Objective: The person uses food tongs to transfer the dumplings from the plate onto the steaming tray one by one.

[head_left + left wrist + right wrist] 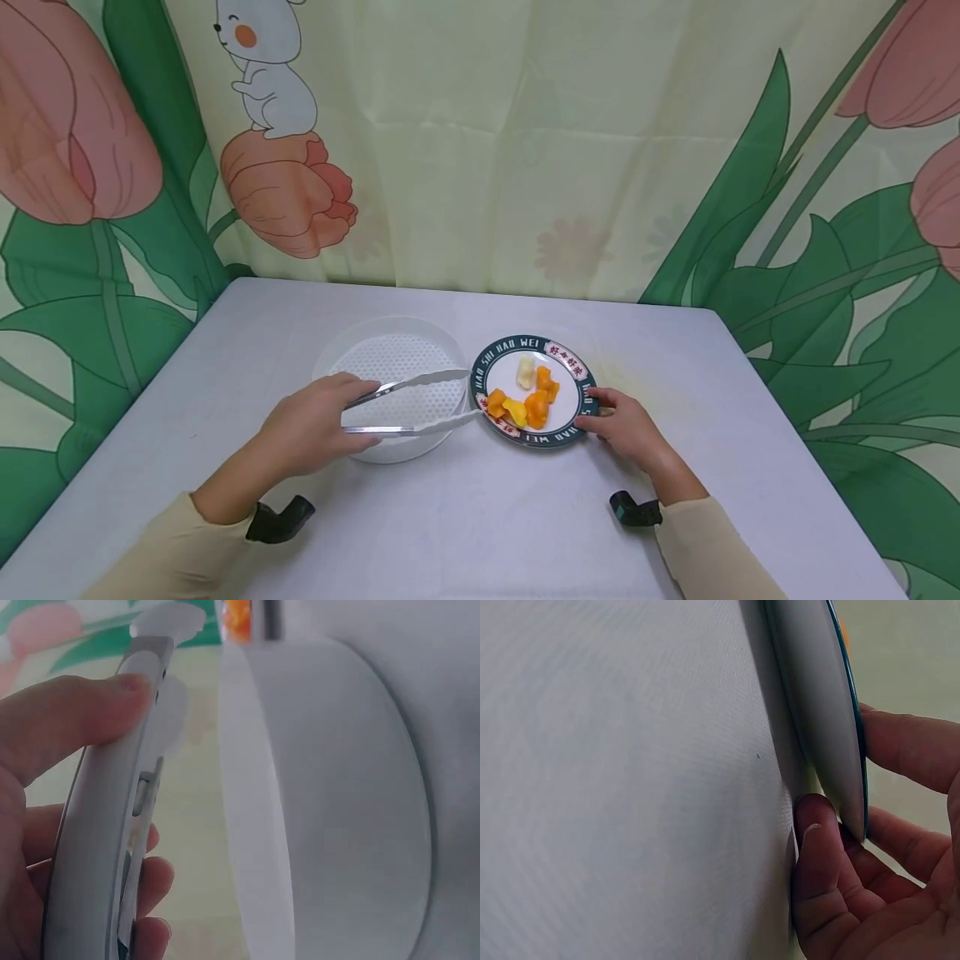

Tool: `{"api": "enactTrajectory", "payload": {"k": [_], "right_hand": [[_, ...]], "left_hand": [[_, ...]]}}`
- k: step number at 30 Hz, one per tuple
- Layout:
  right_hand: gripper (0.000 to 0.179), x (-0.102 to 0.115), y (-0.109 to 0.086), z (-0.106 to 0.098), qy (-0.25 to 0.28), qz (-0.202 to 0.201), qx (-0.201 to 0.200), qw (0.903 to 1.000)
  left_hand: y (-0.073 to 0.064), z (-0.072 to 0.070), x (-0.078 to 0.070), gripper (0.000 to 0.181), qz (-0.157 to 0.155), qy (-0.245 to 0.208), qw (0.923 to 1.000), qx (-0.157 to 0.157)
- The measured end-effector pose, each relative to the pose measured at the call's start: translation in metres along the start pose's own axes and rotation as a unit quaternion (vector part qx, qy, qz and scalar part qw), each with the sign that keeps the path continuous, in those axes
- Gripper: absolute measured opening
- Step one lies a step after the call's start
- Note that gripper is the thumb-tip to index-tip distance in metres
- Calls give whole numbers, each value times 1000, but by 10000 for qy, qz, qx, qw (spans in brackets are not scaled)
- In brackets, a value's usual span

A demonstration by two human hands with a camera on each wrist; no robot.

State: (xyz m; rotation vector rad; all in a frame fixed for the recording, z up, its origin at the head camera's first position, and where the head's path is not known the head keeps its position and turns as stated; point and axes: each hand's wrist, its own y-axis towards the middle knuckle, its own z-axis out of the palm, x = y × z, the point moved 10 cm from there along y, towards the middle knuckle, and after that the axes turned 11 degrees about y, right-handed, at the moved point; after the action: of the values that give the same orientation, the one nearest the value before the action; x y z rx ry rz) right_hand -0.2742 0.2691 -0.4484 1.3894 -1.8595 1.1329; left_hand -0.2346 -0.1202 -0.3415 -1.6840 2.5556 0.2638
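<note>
My left hand [318, 421] grips metal tongs [390, 431] by their arms, the thumb on one arm and fingers on the other. The tongs are spread, their pale tips over the right side of a white round container [352, 346] and close to the plate's left rim. My right hand [626, 425] holds the right rim of a green-bordered plate [566, 404]; in the right wrist view some fingers [817, 859] reach under the plate's edge [821, 697]. Orange chunks [537, 408], a yellow piece [515, 411] and a pale piece [526, 372] lie on the plate.
Both dishes stand side by side on a white-covered table [480, 525]. Behind it hangs a curtain [465, 167] printed with tulips and a white animal. The container has a tall side wall [345, 802] and a dotted bottom [390, 367].
</note>
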Motion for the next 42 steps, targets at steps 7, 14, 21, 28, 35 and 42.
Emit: {"api": "enactTrajectory", "payload": {"k": [7, 14, 21, 28, 35, 42], "right_hand": [[71, 2, 0, 0, -38, -98, 50, 9999], [70, -1, 1, 0, 45, -90, 95, 9999], [70, -3, 3, 0, 88, -76, 127, 9999], [70, -2, 3, 0, 63, -61, 120, 9999], [70, -1, 3, 0, 86, -63, 145, 9998], [70, -2, 2, 1, 73, -73, 137, 9999]], "left_hand": [[11, 9, -24, 60, 299, 298, 9991, -24], [26, 15, -42, 59, 345, 542, 9979, 55], [36, 22, -51, 59, 381, 692, 9966, 219], [44, 29, -54, 57, 309, 705, 9965, 334], [49, 34, -61, 55, 335, 647, 9964, 441], [51, 35, -66, 52, 391, 693, 9958, 450]]}}
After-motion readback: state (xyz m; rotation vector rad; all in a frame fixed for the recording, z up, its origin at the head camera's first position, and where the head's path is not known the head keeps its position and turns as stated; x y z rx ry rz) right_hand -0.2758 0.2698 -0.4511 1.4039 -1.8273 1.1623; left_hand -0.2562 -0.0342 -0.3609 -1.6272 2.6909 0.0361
